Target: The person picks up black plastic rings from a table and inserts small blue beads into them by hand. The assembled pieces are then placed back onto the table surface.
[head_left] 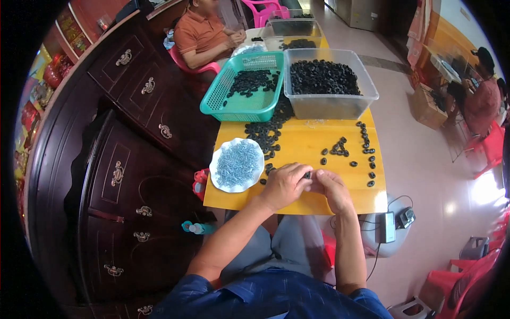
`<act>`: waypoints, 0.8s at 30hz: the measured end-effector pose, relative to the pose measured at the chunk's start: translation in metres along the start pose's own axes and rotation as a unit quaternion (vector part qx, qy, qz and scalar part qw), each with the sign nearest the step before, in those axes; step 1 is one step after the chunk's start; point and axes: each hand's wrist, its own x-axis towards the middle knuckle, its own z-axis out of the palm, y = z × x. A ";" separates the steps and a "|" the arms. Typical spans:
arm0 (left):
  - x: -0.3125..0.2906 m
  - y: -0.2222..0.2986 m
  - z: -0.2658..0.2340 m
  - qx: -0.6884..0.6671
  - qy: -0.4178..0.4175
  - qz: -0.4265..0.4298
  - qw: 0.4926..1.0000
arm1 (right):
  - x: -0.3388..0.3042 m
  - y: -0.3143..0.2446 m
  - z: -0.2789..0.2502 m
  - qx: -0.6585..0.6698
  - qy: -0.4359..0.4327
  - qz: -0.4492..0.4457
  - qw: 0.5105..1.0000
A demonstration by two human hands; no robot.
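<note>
Just above the near edge of the yellow table, my left hand (287,185) pinches a small black oval part (307,175) between thumb and fingers. My right hand (333,190) meets it from the right with fingertips pressed together; whatever those fingers hold is too small to make out. Beside my left hand is a white scalloped plate (213,173) heaped with small, shiny blue-silver pieces (237,164). Loose black parts (259,139) cover the table beyond the plate. A cluster (339,148) and a crooked column (372,166) of similar parts lie to the right.
Farther back stand a green perforated basket (212,110) and a clear plastic bin (332,109), both with black parts inside. A dark drawer cabinet (119,143) borders the left side. Another person (204,34) sits working at the far left; cables and a charger (388,227) rest at the right.
</note>
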 end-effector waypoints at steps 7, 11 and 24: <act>-0.001 -0.011 -0.008 -0.098 -0.095 -0.145 0.980 | -0.002 -0.003 -0.009 -0.111 0.022 -0.016 0.993; 0.013 -0.043 -0.042 0.021 -0.204 -0.130 0.970 | 0.000 -0.008 -0.009 -0.113 0.060 -0.041 0.991; 0.096 -0.072 -0.034 0.097 -0.043 -0.053 0.993 | -0.003 -0.010 -0.010 -0.423 0.153 -0.091 0.888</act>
